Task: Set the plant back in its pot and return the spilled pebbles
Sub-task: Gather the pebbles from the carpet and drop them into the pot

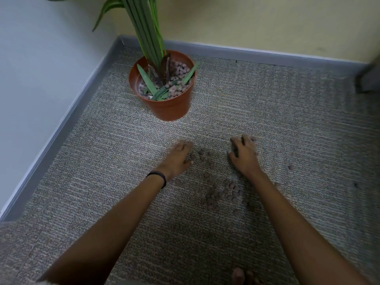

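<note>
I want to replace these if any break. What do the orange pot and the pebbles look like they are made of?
The round orange plant pot looks like smooth moulded plastic: thin rim, even sheen. The small brownish pebbles look like matte expanded clay, rounded and alike, though that is uncertain.

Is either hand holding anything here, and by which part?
Cannot be told. The left hand and right hand rest palm-down on the grey carpet among small brown pebbles; any grip is hidden.
</note>
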`<state>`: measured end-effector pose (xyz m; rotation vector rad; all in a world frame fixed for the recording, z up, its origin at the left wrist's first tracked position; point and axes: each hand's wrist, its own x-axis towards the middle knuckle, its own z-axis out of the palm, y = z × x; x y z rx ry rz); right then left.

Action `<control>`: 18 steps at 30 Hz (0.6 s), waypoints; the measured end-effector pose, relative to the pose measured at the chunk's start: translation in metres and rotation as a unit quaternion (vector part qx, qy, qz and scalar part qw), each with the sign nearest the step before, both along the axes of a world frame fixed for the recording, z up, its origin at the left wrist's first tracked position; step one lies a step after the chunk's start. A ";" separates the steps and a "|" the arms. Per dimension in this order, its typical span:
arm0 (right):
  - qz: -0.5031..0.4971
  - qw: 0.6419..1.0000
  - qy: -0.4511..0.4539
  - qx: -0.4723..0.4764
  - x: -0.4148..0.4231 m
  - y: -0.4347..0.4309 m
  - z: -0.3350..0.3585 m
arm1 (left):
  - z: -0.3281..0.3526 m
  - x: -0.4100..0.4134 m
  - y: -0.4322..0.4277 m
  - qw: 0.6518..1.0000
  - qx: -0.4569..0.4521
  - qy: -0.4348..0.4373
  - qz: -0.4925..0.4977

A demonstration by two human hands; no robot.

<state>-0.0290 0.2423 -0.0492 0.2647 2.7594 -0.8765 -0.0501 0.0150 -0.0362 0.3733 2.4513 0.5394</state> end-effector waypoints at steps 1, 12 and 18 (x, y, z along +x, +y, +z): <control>0.012 1.000 0.005 0.000 0.001 -0.004 0.000 | -0.001 0.000 0.001 1.000 0.002 0.014 -0.018; 0.143 0.988 0.038 0.035 0.021 -0.042 0.002 | 0.005 0.002 0.003 0.980 -0.020 0.158 -0.116; 0.190 0.978 0.047 0.070 0.025 -0.045 -0.004 | 0.007 0.007 -0.001 0.970 -0.044 0.194 -0.139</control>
